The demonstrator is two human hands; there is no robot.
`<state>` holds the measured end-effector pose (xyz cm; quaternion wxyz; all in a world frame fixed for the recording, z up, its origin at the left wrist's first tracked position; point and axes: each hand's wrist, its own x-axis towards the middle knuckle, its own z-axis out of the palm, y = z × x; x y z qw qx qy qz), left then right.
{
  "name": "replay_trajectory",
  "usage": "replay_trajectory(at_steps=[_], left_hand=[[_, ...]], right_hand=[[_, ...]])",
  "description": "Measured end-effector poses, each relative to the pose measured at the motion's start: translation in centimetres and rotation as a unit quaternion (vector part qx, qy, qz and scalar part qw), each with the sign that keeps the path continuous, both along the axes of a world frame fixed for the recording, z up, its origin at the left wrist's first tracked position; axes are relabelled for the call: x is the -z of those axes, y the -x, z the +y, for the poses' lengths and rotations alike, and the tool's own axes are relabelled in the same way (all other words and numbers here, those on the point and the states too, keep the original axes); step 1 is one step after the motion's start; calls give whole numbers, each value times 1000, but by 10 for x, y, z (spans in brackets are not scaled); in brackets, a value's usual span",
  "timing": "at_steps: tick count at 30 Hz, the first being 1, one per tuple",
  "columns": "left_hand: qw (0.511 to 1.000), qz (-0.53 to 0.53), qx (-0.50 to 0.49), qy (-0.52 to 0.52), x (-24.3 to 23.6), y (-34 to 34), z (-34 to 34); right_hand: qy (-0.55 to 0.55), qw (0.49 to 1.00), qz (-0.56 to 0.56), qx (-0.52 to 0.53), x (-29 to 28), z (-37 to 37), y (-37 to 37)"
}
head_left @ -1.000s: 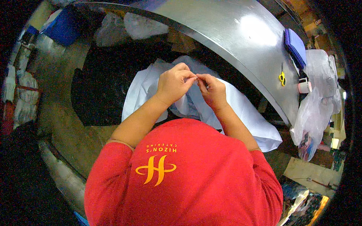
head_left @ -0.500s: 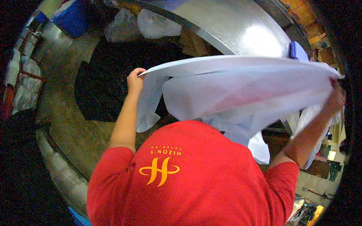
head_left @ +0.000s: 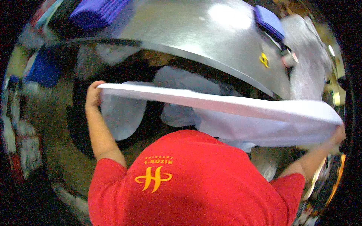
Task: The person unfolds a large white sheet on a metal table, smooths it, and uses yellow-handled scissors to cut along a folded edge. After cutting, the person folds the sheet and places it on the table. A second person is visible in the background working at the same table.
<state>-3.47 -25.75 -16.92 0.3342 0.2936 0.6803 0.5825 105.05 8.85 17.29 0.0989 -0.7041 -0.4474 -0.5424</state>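
Note:
A large white cloth (head_left: 226,103) is stretched wide between my two hands, its upper edge pulled nearly straight and sloping down to the right. At the left, my left hand (head_left: 94,94) pinches one corner, arm reaching forward. My right hand (head_left: 338,135), blurred and partly behind the fabric, is closed on the far right end. Below the taut edge the cloth hangs in loose folds, and part of it droops under my left hand. Its lower part goes out of sight behind my red shirt.
A shiny metal table (head_left: 181,26) curves across the far side. On it lie folded purple cloths (head_left: 98,13), a folded blue-purple stack (head_left: 269,22) and a small yellow object (head_left: 264,60). A plastic-wrapped bundle (head_left: 307,56) is at the right. Dark fabric (head_left: 83,128) covers the floor at left; a blue bin (head_left: 45,66) stands beyond.
The cloth's upper edge has been drawn tighter and straighter, and both hands sit lower in view. My left hand is farther left. The view has shifted, showing more of the metal table.

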Motion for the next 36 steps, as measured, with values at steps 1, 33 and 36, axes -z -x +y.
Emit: replay_trajectory(at_steps=[1,33,36], left_hand=[[999,10,-39,-5,-1,1,16],[915,335,-104,200,38,-63,205],[920,307,-101,223,34,-73,223]], right_hand=[[83,996,30,19,42,6,-14],[278,900,335,10,392,124,71],[336,884,324,35,405,130,43]])
